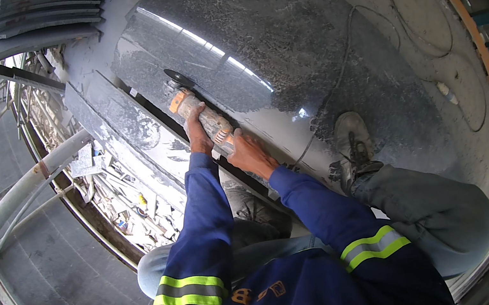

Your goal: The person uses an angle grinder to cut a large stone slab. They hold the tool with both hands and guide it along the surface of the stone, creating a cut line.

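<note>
An angle grinder (211,121), dusty with orange parts, is gripped in both hands. My left hand (197,133) is wrapped round its front body, behind the gear head. My right hand (249,154) closes on the rear end. At the far end sits a thin dark disc (180,78), tilted on edge; whether it spins cannot be told. Below and left of the grinder runs a long, dark metal bar (153,111). The disc lies close to this bar, but I cannot tell if they touch.
A black cable (341,75) trails across the wet, dark floor (279,14) to a connector (447,93). Stacked metal sections (44,18) lie at the upper left. Rubble (141,212) and a thick pale pipe (30,188) are on the left. My shoe (354,140) stands right of the grinder.
</note>
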The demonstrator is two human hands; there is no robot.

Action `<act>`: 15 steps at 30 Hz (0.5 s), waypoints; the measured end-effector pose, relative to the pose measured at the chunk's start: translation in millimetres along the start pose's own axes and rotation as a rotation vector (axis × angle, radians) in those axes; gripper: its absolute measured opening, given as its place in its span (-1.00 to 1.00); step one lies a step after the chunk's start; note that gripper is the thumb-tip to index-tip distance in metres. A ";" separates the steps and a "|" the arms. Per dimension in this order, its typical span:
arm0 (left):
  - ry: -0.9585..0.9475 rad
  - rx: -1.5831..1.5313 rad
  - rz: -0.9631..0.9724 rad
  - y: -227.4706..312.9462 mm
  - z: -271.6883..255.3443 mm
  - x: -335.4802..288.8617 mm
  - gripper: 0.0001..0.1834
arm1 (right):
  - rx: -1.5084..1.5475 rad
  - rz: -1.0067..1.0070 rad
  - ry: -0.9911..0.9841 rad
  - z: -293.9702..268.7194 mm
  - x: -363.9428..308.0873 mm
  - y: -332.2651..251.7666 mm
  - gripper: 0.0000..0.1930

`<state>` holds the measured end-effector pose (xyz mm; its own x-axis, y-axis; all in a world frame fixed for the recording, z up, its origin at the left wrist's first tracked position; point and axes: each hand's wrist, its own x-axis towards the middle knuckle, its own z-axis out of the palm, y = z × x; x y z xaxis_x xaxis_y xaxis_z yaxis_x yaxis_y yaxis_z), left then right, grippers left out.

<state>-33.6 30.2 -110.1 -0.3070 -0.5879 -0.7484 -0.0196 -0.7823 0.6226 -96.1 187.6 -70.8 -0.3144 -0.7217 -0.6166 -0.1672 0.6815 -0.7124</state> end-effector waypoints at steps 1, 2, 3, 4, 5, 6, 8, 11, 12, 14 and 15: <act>0.004 0.002 0.009 -0.8 -0.5 -0.2 -0.57 | -0.006 -0.009 -0.001 0.7 0.3 1.2 -0.41; 0.017 0.011 0.023 -1.6 -1.1 -0.3 -0.57 | -0.013 -0.019 -0.001 1.5 1.1 2.1 -0.41; 0.018 0.010 0.028 -1.2 -2.6 1.0 -0.57 | -0.012 -0.014 -0.008 0.7 1.2 0.7 -0.41; 0.018 0.010 0.033 -0.8 -4.0 2.4 -0.57 | -0.011 -0.010 -0.016 0.0 1.3 -0.8 -0.41; 0.019 0.009 0.039 -0.2 -5.7 4.0 -0.57 | -0.010 -0.006 -0.024 -0.3 1.7 -2.6 -0.41; 0.020 0.021 0.045 2.1 -3.4 4.3 -0.57 | -0.004 0.008 -0.017 -0.3 3.2 -3.8 -0.45; 0.021 0.045 0.057 7.5 1.2 6.0 -0.58 | 0.006 0.034 -0.003 0.5 8.2 -7.4 -0.51; 0.034 0.014 0.069 15.0 0.7 15.4 -0.63 | 0.026 0.008 -0.011 -0.6 18.4 -13.0 -0.53; 0.039 0.016 0.073 17.1 -0.9 19.6 -0.64 | 0.017 -0.002 0.000 0.1 21.4 -15.3 -0.54; 0.047 0.019 0.078 21.9 -4.9 27.4 -0.64 | -0.001 -0.022 0.022 2.3 27.4 -20.3 -0.56; 0.035 0.009 0.065 24.7 -2.8 28.9 -0.65 | 0.008 -0.035 0.004 0.5 30.5 -21.2 -0.53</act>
<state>-40.3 -6.7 -117.0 -0.2749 -0.6442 -0.7138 -0.0098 -0.7405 0.6720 -101.7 151.1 -74.7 -0.3118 -0.7449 -0.5899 -0.1706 0.6546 -0.7364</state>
